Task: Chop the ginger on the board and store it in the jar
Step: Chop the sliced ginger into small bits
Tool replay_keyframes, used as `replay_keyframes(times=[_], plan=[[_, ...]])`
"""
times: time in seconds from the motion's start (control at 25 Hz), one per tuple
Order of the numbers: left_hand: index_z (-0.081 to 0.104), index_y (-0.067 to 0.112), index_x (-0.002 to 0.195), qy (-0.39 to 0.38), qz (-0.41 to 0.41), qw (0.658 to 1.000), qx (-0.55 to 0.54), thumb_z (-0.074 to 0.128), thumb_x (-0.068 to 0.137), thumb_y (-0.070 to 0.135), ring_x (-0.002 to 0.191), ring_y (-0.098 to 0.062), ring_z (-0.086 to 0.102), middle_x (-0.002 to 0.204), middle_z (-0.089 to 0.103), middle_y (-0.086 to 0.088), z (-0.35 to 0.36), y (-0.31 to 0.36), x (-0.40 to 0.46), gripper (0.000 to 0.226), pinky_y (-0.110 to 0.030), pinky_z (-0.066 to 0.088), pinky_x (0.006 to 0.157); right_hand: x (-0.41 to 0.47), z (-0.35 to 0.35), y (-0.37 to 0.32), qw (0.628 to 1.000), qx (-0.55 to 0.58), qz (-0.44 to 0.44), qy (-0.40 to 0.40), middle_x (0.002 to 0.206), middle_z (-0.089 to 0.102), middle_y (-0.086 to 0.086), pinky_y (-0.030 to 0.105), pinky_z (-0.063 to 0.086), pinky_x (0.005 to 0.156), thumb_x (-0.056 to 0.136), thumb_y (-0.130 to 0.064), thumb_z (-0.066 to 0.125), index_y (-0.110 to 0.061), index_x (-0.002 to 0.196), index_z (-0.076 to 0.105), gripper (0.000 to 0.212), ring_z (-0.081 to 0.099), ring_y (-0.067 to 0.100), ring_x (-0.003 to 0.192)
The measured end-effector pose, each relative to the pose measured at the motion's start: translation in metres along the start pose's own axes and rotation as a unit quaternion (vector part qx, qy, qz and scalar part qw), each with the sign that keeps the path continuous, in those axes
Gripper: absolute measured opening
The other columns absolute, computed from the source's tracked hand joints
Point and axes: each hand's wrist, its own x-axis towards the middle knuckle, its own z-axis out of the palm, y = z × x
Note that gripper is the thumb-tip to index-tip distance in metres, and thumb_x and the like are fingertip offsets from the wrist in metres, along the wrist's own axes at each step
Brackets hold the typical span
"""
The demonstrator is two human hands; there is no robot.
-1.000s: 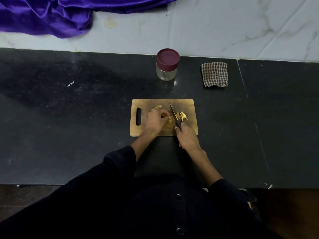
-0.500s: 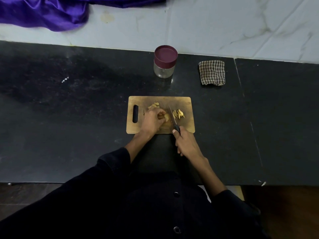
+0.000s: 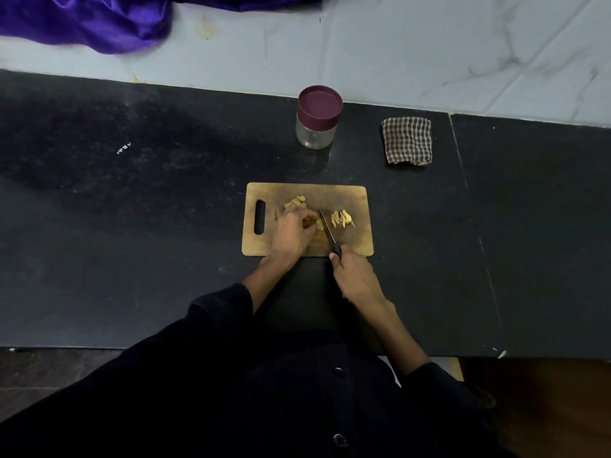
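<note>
- On the board, the left hand pinches a ginger piece.
- The right hand grips the knife.
- Cut slices lie beside the blade.

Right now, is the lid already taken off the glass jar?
No, the maroon lid sits closed on top of the glass jar, which stands behind the wooden cutting board.

Wooden board, matt black counter
</note>
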Motion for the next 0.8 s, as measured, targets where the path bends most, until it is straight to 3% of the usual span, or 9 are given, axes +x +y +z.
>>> replay_keyframes(times=[0.32,0.64,0.8], plan=[[0.07,0.014,0.109,-0.002,0.002,1.0,0.008,0.07,0.083,0.012,0.107,-0.016,0.058,0.117,0.062,-0.006,-0.002,0.001,-0.001,0.026,-0.034,0.047,0.099,0.013,-0.009,-0.012,0.998,-0.036,0.04,-0.038,0.111,0.062,0.011,0.039,0.042,0.076,0.105,-0.027,0.041,-0.01,0.119,0.052,0.025,0.059,0.028,0.1],[0.069,0.015,0.112,-0.003,-0.014,1.0,0.012,0.069,0.084,0.013,0.112,-0.014,0.055,0.122,0.058,-0.004,-0.003,0.003,-0.001,0.027,-0.024,0.042,0.099,0.002,0.009,-0.008,0.997,-0.028,0.046,-0.046,0.117,0.062,0.018,0.043,0.047,0.082,0.106,-0.026,0.037,-0.008,0.124,0.044,0.027,0.06,0.035,0.108],[0.071,0.014,0.108,0.008,-0.013,1.0,0.0,0.071,0.083,0.011,0.104,-0.013,0.06,0.115,0.063,-0.004,-0.002,0.003,0.0,0.025,-0.022,0.046,0.094,0.003,0.013,-0.004,0.998,0.0,0.055,-0.028,0.112,0.061,0.019,0.055,0.055,0.082,0.106,-0.03,0.036,-0.008,0.124,0.044,0.03,0.063,0.037,0.099]])
